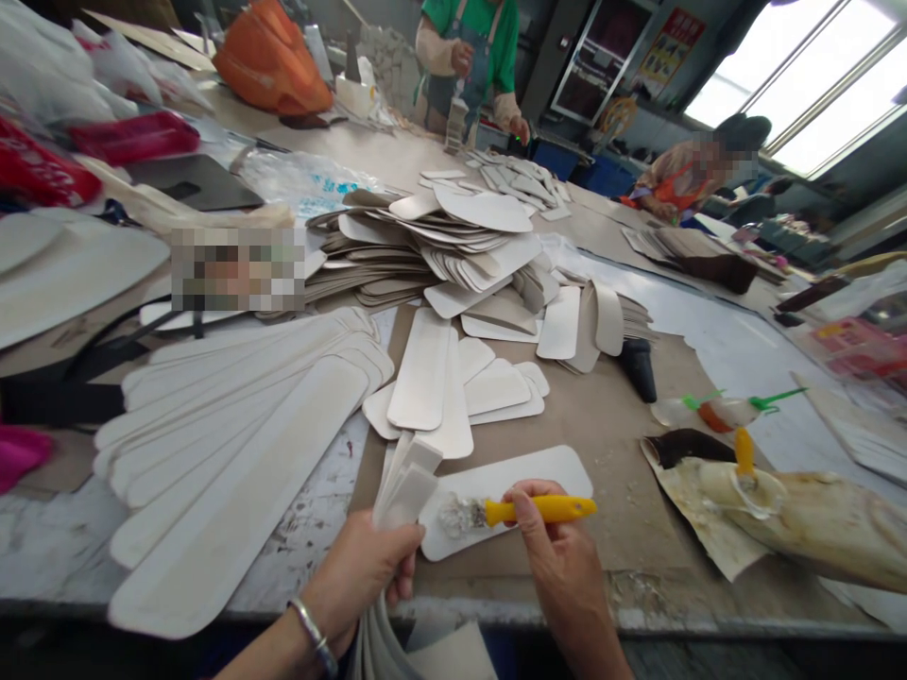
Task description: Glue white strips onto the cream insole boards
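My right hand (563, 552) grips a brush with a yellow handle (559, 509). The brush's bristles press on a white elongated piece with rounded corners (542, 472), where a whitish smear shows. In my left hand (379, 557) is a bundle of thin white strips (405, 491), which stick out above the fist and hang down below it past the table edge. Just beyond, more white pieces (418, 373) lie overlapping on brown paper. To the left, a fan of long white pieces (227, 501) is spread on the table.
Stacked pieces (460, 241) rise in the middle. At right are a container with a second yellow handle (744, 453), small bottles with green tips (729, 412) and a dark tapered object (639, 368). An orange bag (273, 57) stands far left. Two people work across the table.
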Motion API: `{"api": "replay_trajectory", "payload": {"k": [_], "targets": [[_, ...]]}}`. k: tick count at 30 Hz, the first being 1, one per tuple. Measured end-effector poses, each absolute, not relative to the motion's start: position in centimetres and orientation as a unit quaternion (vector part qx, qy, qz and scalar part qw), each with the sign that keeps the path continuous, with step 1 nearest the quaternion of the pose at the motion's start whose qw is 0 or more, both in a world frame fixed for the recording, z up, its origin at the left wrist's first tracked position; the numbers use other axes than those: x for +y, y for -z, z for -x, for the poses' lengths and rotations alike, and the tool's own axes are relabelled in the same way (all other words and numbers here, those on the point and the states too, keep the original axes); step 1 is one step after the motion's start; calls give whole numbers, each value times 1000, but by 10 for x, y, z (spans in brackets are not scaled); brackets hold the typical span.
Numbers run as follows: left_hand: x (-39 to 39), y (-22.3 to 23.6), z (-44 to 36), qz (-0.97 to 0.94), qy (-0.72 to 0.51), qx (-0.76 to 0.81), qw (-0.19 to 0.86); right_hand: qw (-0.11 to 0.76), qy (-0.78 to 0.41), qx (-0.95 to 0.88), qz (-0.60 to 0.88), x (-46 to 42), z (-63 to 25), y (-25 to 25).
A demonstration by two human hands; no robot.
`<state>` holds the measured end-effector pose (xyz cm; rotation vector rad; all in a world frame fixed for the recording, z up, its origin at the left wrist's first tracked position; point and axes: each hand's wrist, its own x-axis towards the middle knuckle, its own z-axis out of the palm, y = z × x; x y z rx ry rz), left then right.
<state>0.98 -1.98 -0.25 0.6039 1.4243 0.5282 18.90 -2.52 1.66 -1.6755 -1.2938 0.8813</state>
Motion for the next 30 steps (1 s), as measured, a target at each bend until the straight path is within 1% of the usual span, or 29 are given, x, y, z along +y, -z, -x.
{"api": "replay_trajectory", "payload": {"k": [2, 4, 9, 11, 16, 23, 27, 30], "targets": [[-20, 1, -10, -267, -233, 635, 686, 410, -286, -516, 696, -27, -191, -20], [-20, 0, -11, -265, -232, 634, 689, 410, -246, -512, 713, -29, -192, -25], [-21, -1, -11, -265, -230, 634, 689, 432, -262, -523, 687, -33, -184, -30], [-22, -1, -11, -266, -233, 633, 688, 434, -241, -551, 670, -32, -188, -26], [-24, 3, -12, -285, -244, 648, 663, 382, -101, -613, 684, -25, -228, -11], [-24, 3, -14, -288, -253, 655, 652, 375, 41, -631, 678, -19, -272, -17], [-25, 2, -14, -301, -261, 658, 638, 360, 82, -664, 650, -21, -275, -17], [-24, 5, -14, -299, -259, 654, 645, 348, 75, -693, 627, -26, -263, -9]]}}
